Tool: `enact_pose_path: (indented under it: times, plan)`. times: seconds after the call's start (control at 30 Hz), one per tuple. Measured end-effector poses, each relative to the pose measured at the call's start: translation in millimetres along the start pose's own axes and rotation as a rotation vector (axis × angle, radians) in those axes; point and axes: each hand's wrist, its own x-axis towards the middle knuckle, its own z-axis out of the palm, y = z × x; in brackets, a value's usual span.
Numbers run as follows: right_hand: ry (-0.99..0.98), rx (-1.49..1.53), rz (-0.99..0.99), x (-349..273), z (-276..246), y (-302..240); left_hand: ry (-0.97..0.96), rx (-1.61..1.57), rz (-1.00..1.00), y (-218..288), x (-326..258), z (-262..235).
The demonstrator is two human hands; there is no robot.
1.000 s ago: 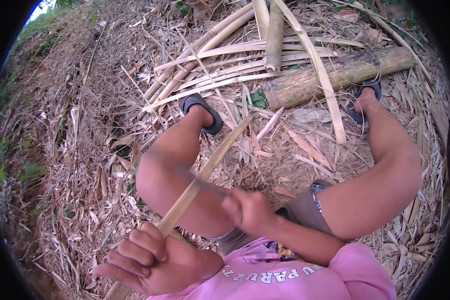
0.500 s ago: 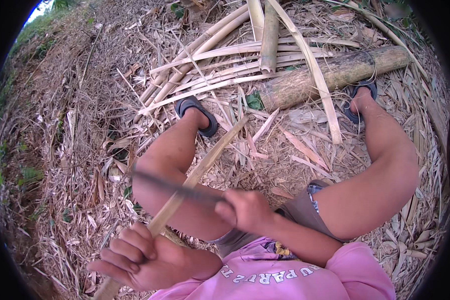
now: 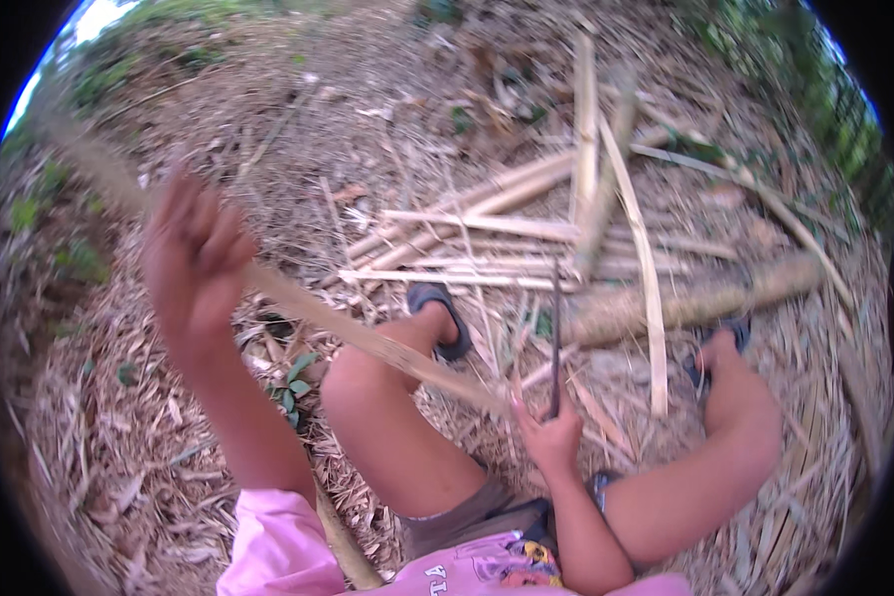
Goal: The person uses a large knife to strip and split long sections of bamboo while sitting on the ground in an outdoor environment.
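My left hand [image 3: 201, 260], raised at the left, is closed around a long pale bamboo strip [image 3: 368, 343]. The strip slants down across my knee from the blurred upper left, and its lower end meets the fingertips of my right hand [image 3: 553, 437]. That hand is closed on a knife [image 3: 556, 348] whose thin dark blade points up and away from me. The knife's handle is mostly hidden in the grip. Whether the right fingers pinch the strip or only touch it, I cannot tell.
Beyond my feet lie split bamboo strips [image 3: 477, 223], a thick bamboo log [image 3: 690, 298] and a thinner pole [image 3: 606, 184]. One loose strip [image 3: 646, 288] rests across the log. Dry leaves and shavings cover the ground. A small green plant [image 3: 290, 387] grows beside my left knee.
My left hand has risen up and away with the strip, swinging it round. The knife has come off the strip's middle and turned upright, and the view has shifted.
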Motion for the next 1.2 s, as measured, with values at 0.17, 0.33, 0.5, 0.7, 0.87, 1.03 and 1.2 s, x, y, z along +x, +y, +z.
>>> enact_pose_path:
  times: [0.17,0.33,0.5,0.7,0.87,1.03,1.2]
  plan:
    - [-0.218,0.056,0.112,-5,12,29,-0.058,-0.046,-0.190,-20,76,4]
    - [-0.628,0.646,0.601,-5,2,17,0.070,-0.042,-0.174,-58,126,-4]
    - [-0.616,0.301,0.333,-6,3,5,0.195,0.138,-0.206,-97,149,-26]
    - [-0.621,0.416,0.553,-3,17,29,0.191,0.280,-0.185,-123,149,-8]
    - [-0.600,0.613,0.700,-1,17,26,0.088,0.329,-0.119,-134,138,-30]
    - [-0.559,0.515,0.688,4,19,36,0.060,0.256,-0.079,-143,131,-44]
    - [-0.500,0.473,0.681,-2,28,38,0.015,0.037,-0.098,-145,132,-69]
